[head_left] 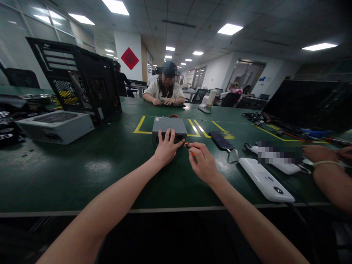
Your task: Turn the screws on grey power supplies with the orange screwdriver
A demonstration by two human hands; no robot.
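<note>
Head view, read left to right. Well to the left of the left hand, a grey power supply unit with a fan grille lies before a black computer tower case, which bounds that side; between them and the hand, bare surface offers the widest sliding room.

Left hand: fingers spread across the near face of the central power supply unit, bracing rather than enclosing it; the unit stands directly beyond the palm. Its casing appears to be sheet metal: probably stiff, rather heavy, smooth, and best gripped across both side walls, away from the cables at its far side. The surface's near edge runs well behind both hands, toward the wearer.

Right hand: fingers pinched around an orange-handled tool, probably a screwdriver, pointing toward the unit's right corner; contact cannot be resolved. Farther right, a dark phone, a white power bank and another person's hand narrow the room.
</note>
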